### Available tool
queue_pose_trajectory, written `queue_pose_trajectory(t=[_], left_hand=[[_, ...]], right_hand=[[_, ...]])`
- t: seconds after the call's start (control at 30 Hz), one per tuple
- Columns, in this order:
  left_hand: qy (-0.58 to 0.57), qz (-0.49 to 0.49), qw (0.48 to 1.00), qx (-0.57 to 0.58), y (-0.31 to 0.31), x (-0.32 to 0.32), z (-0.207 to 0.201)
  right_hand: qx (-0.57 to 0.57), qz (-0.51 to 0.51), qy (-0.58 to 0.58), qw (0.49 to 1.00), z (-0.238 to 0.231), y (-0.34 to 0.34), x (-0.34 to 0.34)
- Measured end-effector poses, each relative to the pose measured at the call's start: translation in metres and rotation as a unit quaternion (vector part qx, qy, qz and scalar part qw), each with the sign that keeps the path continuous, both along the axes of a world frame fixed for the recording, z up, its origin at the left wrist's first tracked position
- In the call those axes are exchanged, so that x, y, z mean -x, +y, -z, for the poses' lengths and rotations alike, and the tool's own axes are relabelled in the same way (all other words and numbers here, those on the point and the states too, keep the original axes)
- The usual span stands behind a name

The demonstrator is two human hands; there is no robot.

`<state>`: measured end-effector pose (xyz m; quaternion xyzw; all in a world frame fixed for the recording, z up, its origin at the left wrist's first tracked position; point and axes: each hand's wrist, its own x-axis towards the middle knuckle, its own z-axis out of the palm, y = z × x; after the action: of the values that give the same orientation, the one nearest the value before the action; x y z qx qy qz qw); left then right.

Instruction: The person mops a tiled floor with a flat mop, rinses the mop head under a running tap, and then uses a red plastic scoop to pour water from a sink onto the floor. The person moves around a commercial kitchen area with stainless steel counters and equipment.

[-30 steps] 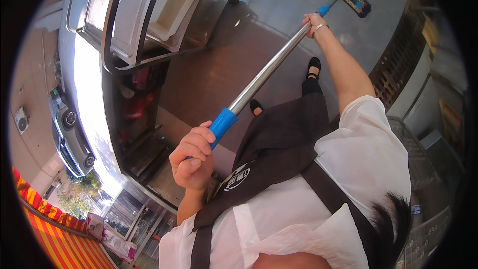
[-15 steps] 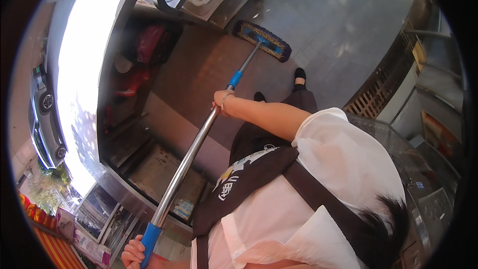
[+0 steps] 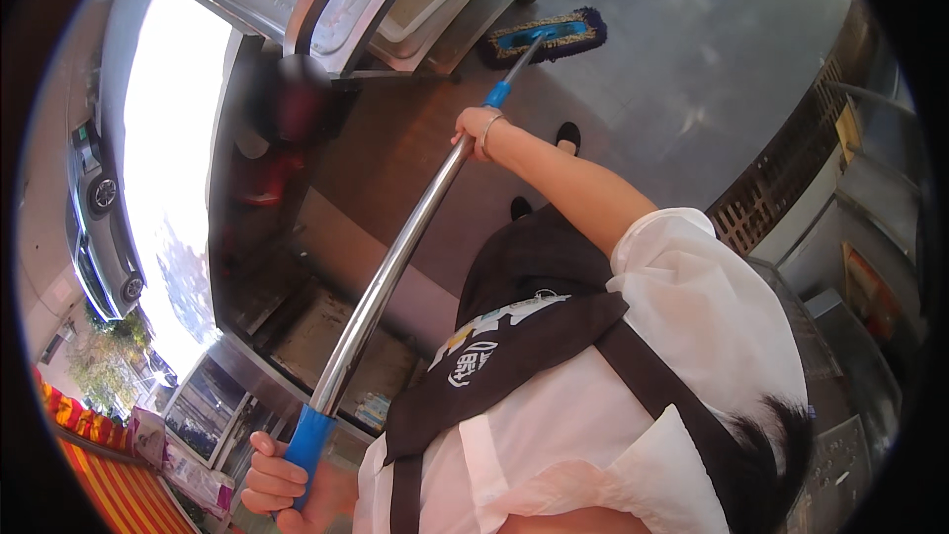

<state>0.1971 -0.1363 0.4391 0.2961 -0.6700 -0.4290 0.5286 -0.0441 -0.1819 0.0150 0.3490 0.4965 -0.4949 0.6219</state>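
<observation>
A long flat mop [image 3: 390,282] runs diagonally across the view, its metal pole ending in a blue grip. My left hand [image 3: 282,483] is wrapped round that blue grip at the lower left. Farther up the pole, just below a blue collar, my right hand [image 3: 478,131] grips the metal, a bracelet at its wrist. At the far end the mop head [image 3: 583,30] lies on the grey floor, with a blue plate and a dark purple and tan fringe. It is beside the foot of a metal tray rack [image 3: 351,15].
A steel counter [image 3: 163,188] stands along the left, with dark shelves and red items beneath it. A slotted grate [image 3: 781,188] and metal equipment [image 3: 870,227] line the right. My black shoes [image 3: 567,134] stand on the floor behind the mop head. A parked car [image 3: 99,208] shows outside.
The mop head has slid farther away and slightly right, turning so its right end swings farther away. My right hand has moved forward and right with the pole; both hands keep their grip.
</observation>
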Motion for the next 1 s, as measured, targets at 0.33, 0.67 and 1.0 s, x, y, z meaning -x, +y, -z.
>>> queue_pose_trajectory(t=[0.33,0.67,1.0], left_hand=[[0.031,0.029,0.997,-0.062,-0.005,0.080,-0.055],[0.031,0.168,0.984,-0.054,-0.057,0.114,-0.066],[0.010,0.328,0.943,0.047,-0.065,0.146,-0.046]], right_hand=[[-0.013,0.104,-0.056,0.993,-0.001,0.026,0.029],[-0.043,0.116,-0.119,0.985,0.013,0.015,0.042],[0.068,0.118,-0.145,0.980,0.050,-0.023,0.104]])
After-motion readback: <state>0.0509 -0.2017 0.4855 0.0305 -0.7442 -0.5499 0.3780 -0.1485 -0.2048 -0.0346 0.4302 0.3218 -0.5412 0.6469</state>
